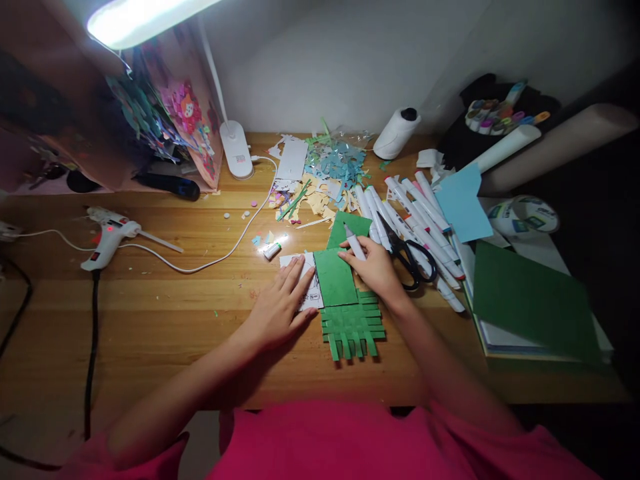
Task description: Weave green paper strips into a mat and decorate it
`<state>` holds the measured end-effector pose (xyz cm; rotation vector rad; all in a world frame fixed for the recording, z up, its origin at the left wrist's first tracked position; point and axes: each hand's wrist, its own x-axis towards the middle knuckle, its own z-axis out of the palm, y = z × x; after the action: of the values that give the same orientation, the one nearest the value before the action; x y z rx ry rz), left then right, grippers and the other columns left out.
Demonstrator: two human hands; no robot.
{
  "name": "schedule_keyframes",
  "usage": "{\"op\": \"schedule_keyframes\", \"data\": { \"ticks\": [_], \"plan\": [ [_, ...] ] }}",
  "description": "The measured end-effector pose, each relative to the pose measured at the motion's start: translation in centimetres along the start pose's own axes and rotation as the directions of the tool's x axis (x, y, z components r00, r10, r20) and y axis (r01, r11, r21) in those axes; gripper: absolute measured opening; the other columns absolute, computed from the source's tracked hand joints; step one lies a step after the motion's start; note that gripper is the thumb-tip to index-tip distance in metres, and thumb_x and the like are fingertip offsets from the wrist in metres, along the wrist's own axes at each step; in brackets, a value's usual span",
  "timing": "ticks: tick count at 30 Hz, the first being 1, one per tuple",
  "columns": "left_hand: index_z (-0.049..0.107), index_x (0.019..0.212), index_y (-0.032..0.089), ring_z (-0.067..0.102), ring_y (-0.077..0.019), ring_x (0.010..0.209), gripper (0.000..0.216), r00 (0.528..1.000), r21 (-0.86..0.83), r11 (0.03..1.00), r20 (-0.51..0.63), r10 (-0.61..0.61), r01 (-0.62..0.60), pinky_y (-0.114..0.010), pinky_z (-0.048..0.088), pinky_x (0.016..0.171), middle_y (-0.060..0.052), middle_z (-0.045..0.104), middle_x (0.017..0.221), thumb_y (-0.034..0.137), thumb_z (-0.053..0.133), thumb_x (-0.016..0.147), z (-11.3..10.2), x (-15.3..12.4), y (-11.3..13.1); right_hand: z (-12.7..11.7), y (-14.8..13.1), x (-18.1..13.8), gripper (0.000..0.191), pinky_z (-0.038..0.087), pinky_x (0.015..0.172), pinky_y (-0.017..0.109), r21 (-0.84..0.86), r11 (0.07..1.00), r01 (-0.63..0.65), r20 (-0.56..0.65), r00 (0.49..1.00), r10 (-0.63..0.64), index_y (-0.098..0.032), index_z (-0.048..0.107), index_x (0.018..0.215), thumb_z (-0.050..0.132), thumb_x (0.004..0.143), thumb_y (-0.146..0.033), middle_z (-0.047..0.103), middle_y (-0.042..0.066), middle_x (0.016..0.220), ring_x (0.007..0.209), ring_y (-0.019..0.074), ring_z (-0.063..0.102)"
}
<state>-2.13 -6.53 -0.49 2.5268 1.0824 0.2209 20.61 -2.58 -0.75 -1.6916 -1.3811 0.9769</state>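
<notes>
No legible text (lamp label (239,159) too blurred)

Only light is the desk lamp (145,17) over the desk's (165,320) far left corner, blown out to white glare. Middle is lit fine, with a soft shadow beside the left hand (280,303). The right edge goes really dark. Strong fisheye bend along the desk's edges.

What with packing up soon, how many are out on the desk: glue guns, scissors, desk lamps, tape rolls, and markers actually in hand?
Glue gun: 1
Scissors: 1
Desk lamp: 1
Tape roll: 1
Marker in the right hand: 1
Total: 5
</notes>
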Motion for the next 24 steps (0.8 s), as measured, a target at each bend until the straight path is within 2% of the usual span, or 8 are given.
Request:
{"op": "schedule_keyframes", "data": {
  "ticks": [4, 9, 13, 16, 18, 20, 21, 24],
  "plan": [
    [0.014, 0.147, 0.019, 0.013, -0.0298, 0.142, 0.069, 1.0, -0.02, 1.0, -0.018, -0.015, 0.014, -0.05, 0.023, 0.112, -0.013, 0.011, 0.155, 0.054, 0.039, 0.092, 0.0, 0.1, 0.2, 0.0, 0.1, 0.0, 0.023, 0.046, 0.063, 0.031, -0.011, 1.0, 0.01, 0.004, 1.0, -0.01, -0.017, 0.064, 0.088, 0.064, 0.072, -0.033, 0.064, 0.002, 0.071, 0.065, 0.0177, 0.059],
    [0.022, 0.144, 0.015, 0.022, -0.0274, 0.139, 0.058, 0.996, 0.03, 0.997, -0.058, -0.07, 0.072, -0.045, 0.025, 0.112, -0.015, 0.022, 0.152, 0.043, 0.036, 0.095, 0.0, 0.5, 0.5, 0.0, 0.2, 0.0, 0.022, 0.048, 0.064, 0.031, -0.037, 0.998, 0.042, 0.012, 0.999, -0.041, -0.017, 0.064, 0.088, 0.062, 0.074, -0.034, 0.066, 0.004, 0.075, 0.068, 0.0189, 0.061],
    [0.022, 0.144, 0.009, 0.029, -0.0281, 0.136, 0.064, 0.997, 0.084, 0.995, -0.058, -0.056, 0.06, -0.042, 0.026, 0.111, -0.017, 0.031, 0.147, 0.045, 0.037, 0.093, -0.3, 1.0, 0.3, -0.3, -0.4, -0.4, 0.021, 0.049, 0.074, 0.036, -0.098, 0.991, 0.092, 0.011, 0.996, -0.091, -0.019, 0.064, 0.092, 0.06, 0.079, -0.034, 0.067, 0.007, 0.087, 0.082, 0.0235, 0.062],
    [0.025, 0.143, 0.005, 0.034, -0.0291, 0.133, 0.065, 0.998, 0.13, 0.99, -0.032, -0.048, 0.052, -0.041, 0.028, 0.11, -0.019, 0.036, 0.144, 0.045, 0.036, 0.092, -0.6, 1.3, 0.2, -0.9, -1.5, -1.1, 0.03, 0.043, 0.089, 0.044, -0.191, 0.966, 0.173, -0.043, 0.982, -0.185, -0.018, 0.061, 0.109, 0.053, 0.084, -0.034, 0.061, 0.013, 0.105, 0.101, 0.0286, 0.056],
    [0.027, 0.142, 0.003, 0.035, -0.0294, 0.132, 0.065, 0.999, 0.147, 0.988, -0.022, -0.042, 0.045, -0.04, 0.027, 0.11, -0.02, 0.037, 0.144, 0.044, 0.036, 0.092, -0.6, 1.4, 0.2, -1.5, -2.4, -1.6, 0.043, 0.043, 0.091, 0.044, -0.238, 0.942, 0.238, -0.058, 0.964, -0.258, -0.018, 0.05, 0.128, 0.047, 0.088, -0.032, 0.058, 0.015, 0.112, 0.104, 0.0285, 0.055],
    [0.026, 0.142, 0.003, 0.035, -0.0292, 0.132, 0.065, 0.999, 0.15, 0.988, -0.029, -0.036, 0.04, -0.04, 0.027, 0.11, -0.02, 0.037, 0.143, 0.045, 0.036, 0.092, -0.6, 1.4, 0.2, -1.9, -3.2, -2.2, 0.05, 0.048, 0.082, 0.04, -0.19, 0.947, 0.258, -0.025, 0.963, -0.268, -0.024, 0.038, 0.139, 0.042, 0.091, -0.032, 0.058, 0.012, 0.112, 0.092, 0.0246, 0.058],
    [0.025, 0.142, 0.004, 0.035, -0.029, 0.132, 0.066, 0.999, 0.147, 0.988, -0.036, -0.034, 0.039, -0.039, 0.027, 0.11, -0.019, 0.037, 0.143, 0.045, 0.036, 0.092, -0.6, 1.4, 0.2, -2.1, -3.6, -2.4, 0.049, 0.05, 0.075, 0.037, -0.123, 0.962, 0.246, 0.008, 0.969, -0.247, -0.028, 0.038, 0.139, 0.041, 0.091, -0.033, 0.058, 0.01, 0.11, 0.083, 0.0217, 0.059],
    [0.024, 0.144, 0.006, 0.035, -0.0283, 0.132, 0.066, 0.998, 0.139, 0.99, -0.047, -0.034, 0.041, -0.039, 0.028, 0.109, -0.018, 0.038, 0.143, 0.046, 0.035, 0.092, -0.6, 1.4, 0.1, -2.1, -4.2, -2.9, 0.037, 0.051, 0.059, 0.03, 0.168, 0.971, 0.17, 0.164, 0.966, -0.198, -0.029, 0.057, 0.121, 0.036, 0.091, -0.036, 0.061, 0.006, 0.107, 0.066, 0.0157, 0.057]
  ]
}}
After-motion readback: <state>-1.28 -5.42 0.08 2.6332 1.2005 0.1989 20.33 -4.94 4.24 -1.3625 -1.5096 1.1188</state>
